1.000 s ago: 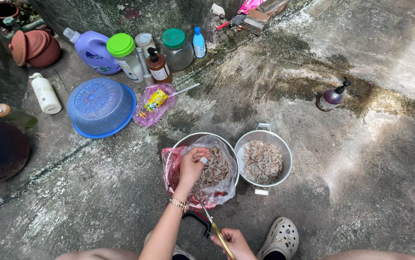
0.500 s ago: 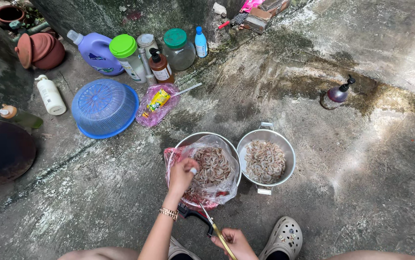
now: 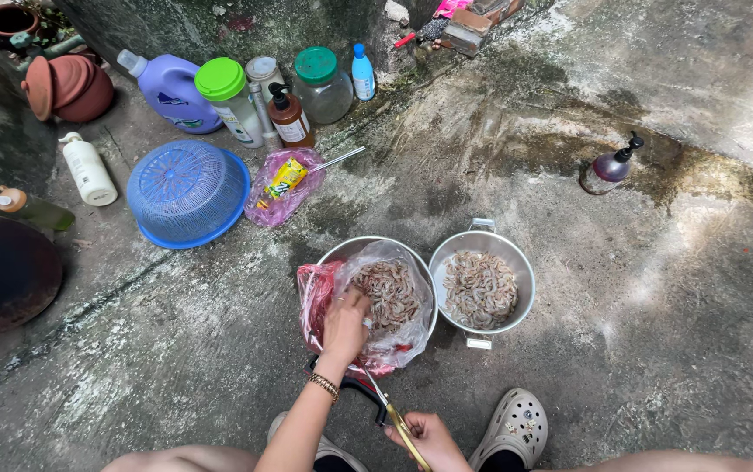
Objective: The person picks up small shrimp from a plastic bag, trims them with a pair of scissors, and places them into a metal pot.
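The shrimp [image 3: 389,293] lie heaped in a clear and red plastic bag [image 3: 324,301], which sits opened out inside a metal bowl [image 3: 367,247] on the concrete floor [image 3: 219,350]. The left hand [image 3: 346,325] is down in the mouth of the bag with its fingers curled among the shrimp; whether they have closed on one I cannot tell, as the back of the hand hides the fingertips. The right hand [image 3: 429,437] is low near the body, wrapped around the yellow handle of a pair of scissors [image 3: 383,404] whose blades point toward the bag.

Just beside the bowl, touching or nearly so, a pot [image 3: 523,262] with small handles holds a flatter layer of shrimp. By the look of it, the step in hand is picking one shrimp out of the bag. A next move would call for pinching a single shrimp clear of the heap and bringing it to the scissor blades, away from the thin plastic.

Further out stand an upturned blue basket [image 3: 186,192], a pink bag [image 3: 282,185] with a yellow packet, a purple jug [image 3: 171,92], several jars and bottles by the wall, and a pump bottle [image 3: 608,169] well apart on the right. A grey clog [image 3: 512,428] shows by the right hand.
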